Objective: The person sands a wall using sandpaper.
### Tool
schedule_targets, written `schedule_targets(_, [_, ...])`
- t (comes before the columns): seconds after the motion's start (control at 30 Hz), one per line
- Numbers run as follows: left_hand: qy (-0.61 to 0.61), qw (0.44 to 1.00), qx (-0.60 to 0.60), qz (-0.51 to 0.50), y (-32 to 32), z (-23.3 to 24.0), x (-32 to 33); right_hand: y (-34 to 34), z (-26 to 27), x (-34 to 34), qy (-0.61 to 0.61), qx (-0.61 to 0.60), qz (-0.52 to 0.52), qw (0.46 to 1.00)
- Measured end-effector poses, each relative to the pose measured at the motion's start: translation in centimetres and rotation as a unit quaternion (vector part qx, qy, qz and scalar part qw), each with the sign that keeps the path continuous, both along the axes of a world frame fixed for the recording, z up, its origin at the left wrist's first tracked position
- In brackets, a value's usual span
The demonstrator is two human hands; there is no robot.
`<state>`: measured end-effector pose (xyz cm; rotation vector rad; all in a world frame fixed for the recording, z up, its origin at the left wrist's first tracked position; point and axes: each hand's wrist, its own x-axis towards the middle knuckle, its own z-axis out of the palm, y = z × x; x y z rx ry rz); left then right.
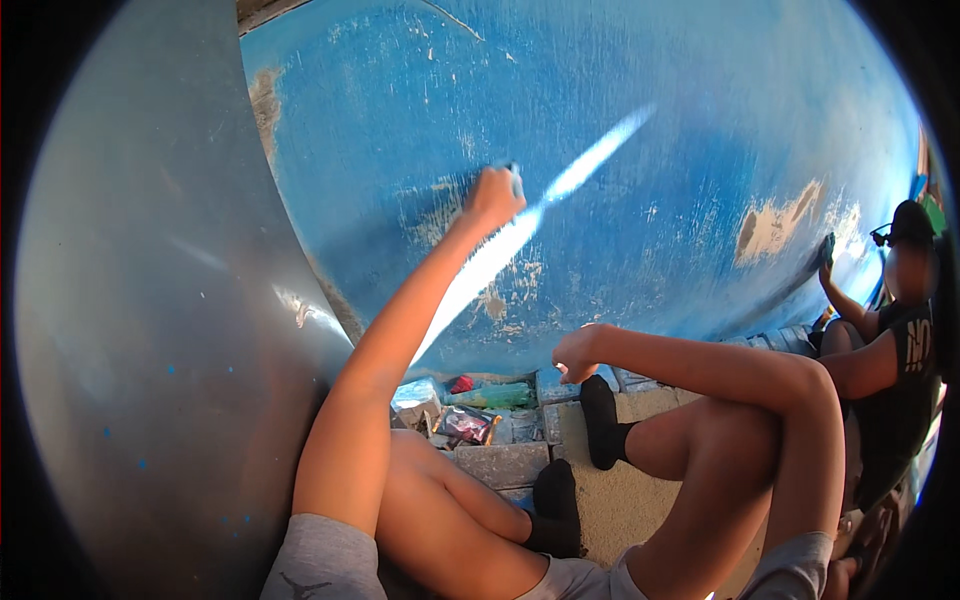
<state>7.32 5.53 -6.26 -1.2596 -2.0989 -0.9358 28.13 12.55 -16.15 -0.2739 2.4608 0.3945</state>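
Observation:
My left hand (496, 196) is closed around a small dark, flat-looking object (514, 174), which lies against the blue painted wall (600, 240). What the object is cannot be told, as the fingers cover most of it. Worn, pale patches show in the paint near that hand and lower down. A bright streak of sunlight crosses the wall beside my left forearm. My right hand (579, 352) hangs bent at the wrist above my sock-covered foot, fingers curled and partly hidden; whether it holds anything cannot be seen.
A grey smooth surface (172, 300) rises close on the left. Along the wall's foot lie paving blocks (502, 465), a green plastic bottle (491, 395), a crumpled wrapper (469, 424) and a red scrap (462, 384). At the right a person (892, 360) in a cap sits with one hand at the wall.

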Motion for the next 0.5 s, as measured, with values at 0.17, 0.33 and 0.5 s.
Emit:
schedule_targets(0.17, [0.09, 0.962, 0.226, 0.12, -5.2, 5.1, -5.3, 0.1, -0.1, 0.2, -0.019, 0.01, 0.005, 1.0])
schedule_targets(0.33, [-0.013, 0.893, 0.403, 0.202, -12.6, 6.0, -9.7, 0.5, -0.3, 0.3, 0.004, 0.008, -0.01, 1.0])
schedule_targets(0.5, [-0.301, 0.667, 0.677, 0.079, -15.6, 4.7, -11.2, 0.4, -0.3, 0.4, 0.0, 0.003, 0.002, 1.0])
